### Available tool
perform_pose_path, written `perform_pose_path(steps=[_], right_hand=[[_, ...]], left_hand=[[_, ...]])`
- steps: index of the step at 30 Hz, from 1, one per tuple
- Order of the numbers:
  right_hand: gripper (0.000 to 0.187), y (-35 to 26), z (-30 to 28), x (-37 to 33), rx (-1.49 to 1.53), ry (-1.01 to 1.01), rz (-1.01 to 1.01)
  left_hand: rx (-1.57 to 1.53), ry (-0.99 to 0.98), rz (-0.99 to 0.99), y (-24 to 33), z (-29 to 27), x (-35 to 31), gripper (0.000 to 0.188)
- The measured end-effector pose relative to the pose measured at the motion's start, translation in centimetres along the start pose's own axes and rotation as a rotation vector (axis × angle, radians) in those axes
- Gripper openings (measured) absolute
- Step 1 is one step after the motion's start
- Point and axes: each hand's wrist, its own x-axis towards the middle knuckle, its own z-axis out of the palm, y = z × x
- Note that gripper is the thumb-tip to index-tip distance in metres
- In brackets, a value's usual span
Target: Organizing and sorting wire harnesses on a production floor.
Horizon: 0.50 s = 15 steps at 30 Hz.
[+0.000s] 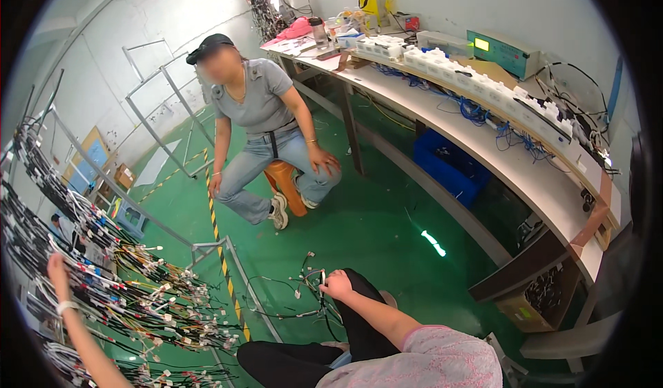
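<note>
Leftward of the workbench (414, 100), the left hand (58, 272) touches cables (90, 272), grip unclear; the right hand (336, 284) curls round a harness (323, 302). Under the workbench, a box (516, 320) holds dark parts (545, 294).

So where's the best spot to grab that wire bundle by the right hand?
Probably the wire bundle's gathered part, just below the right hand, coming from the right as that hand does. The wires run close together there, while thin ends with small connectors fan out leftward.
</note>
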Motion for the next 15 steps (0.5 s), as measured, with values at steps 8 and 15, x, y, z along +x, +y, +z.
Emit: perform_pose_path(steps=[8, 15], right_hand=[[0.038, 0.6, -0.7, -0.4, -0.055, 0.018, -0.001], [0.037, 0.6, 0.4, -1.5, 0.048, 0.038, -0.106]], left_hand=[[0.524, -0.476, 0.155, -7.8, 26.7, -38.8, 0.018], [0.972, -1.093, -0.117, 12.1, 36.7, -65.2, 0.049]])
